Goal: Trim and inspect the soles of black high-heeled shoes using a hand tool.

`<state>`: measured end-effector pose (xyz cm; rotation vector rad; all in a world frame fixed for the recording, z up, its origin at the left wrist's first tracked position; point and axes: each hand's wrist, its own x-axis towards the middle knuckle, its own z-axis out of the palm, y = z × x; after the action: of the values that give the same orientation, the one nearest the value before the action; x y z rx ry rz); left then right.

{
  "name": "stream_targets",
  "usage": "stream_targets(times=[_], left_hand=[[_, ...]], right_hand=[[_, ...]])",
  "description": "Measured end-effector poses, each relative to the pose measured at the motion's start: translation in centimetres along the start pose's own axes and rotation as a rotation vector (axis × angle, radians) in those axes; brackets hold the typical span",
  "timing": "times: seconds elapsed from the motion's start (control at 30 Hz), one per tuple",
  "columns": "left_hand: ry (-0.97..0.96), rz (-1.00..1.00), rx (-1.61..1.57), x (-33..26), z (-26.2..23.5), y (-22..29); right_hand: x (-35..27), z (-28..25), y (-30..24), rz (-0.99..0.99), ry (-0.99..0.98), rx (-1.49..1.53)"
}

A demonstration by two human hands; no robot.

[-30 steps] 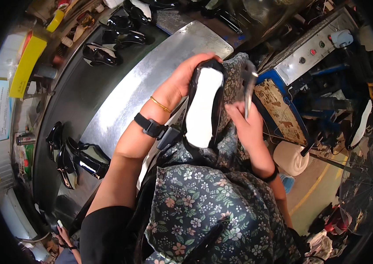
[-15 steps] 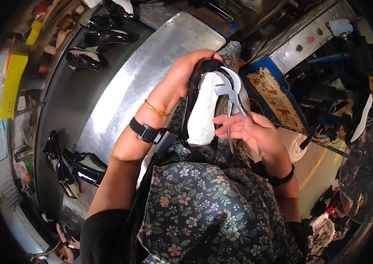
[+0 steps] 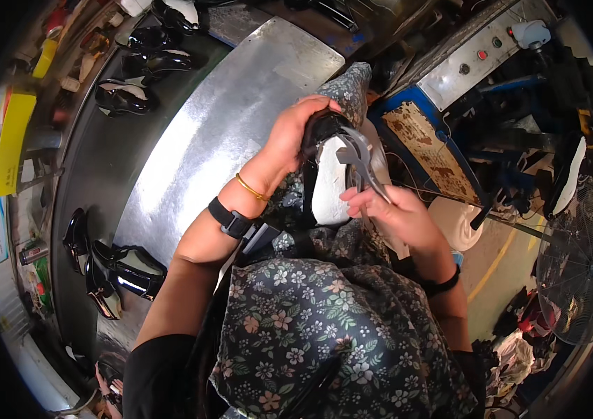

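My left hand (image 3: pixel 291 136) is wrapped round the far end of a glossy black shoe (image 3: pixel 331 185), which lies over my lap with its white underside up. Curved steel pliers (image 3: pixel 360 155) are gripped by their handles in my right hand (image 3: pixel 402 215). Their jaws lie at the right edge of the shoe's far end, close to my left fingers. Whether the jaws pinch the black upper cannot be made out. A floral cloth (image 3: pixel 289 321) covers my lap and shows beside the shoe.
To the left, a shiny metal plate (image 3: pixel 219 119) borders a dark conveyor-like surface (image 3: pixel 90 167) carrying several black shoes (image 3: pixel 123 96). At the right stand a machine with a button panel (image 3: pixel 474 63), a mesh fan guard (image 3: pixel 576 258) and another white-soled shoe (image 3: pixel 567 181). Another person's hand (image 3: pixel 111 384) shows at lower left.
The shoe has tilted and shifted slightly in my left hand. My right fingers have closed further round the pliers' handles, and the pliers have turned. The whole view has shifted a little.
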<state>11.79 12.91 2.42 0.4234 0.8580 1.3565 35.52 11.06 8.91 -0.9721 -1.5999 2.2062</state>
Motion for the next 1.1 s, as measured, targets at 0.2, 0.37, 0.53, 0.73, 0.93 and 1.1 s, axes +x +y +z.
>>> stream_targets(times=[0.2,0.37,0.53,0.73,0.93,1.1], left_hand=[[0.042,-0.050,-0.122,-0.2,0.5,0.2],[0.163,-0.008,-0.094,0.3,0.0,-0.4],[0.151,-0.025,0.013,0.4,0.2,-0.6],[0.116,-0.004,0.137,1.2,0.3,-1.1],[0.081,0.267,0.691,-1.8,2.4,-0.3],[0.075,0.191,0.414,-1.4,2.0,-0.6]], right_hand=[[0.8,-0.8,1.2,-0.009,0.032,-0.369],[1.7,2.0,4.7,-0.112,0.301,-0.521],[0.1,3.0,1.6,-0.021,0.296,-0.488],[0.7,3.6,3.0,-0.120,0.468,-0.730],[1.6,3.5,3.3,-0.182,0.504,-0.799],[-0.1,1.2,1.5,-0.097,0.252,-0.594]])
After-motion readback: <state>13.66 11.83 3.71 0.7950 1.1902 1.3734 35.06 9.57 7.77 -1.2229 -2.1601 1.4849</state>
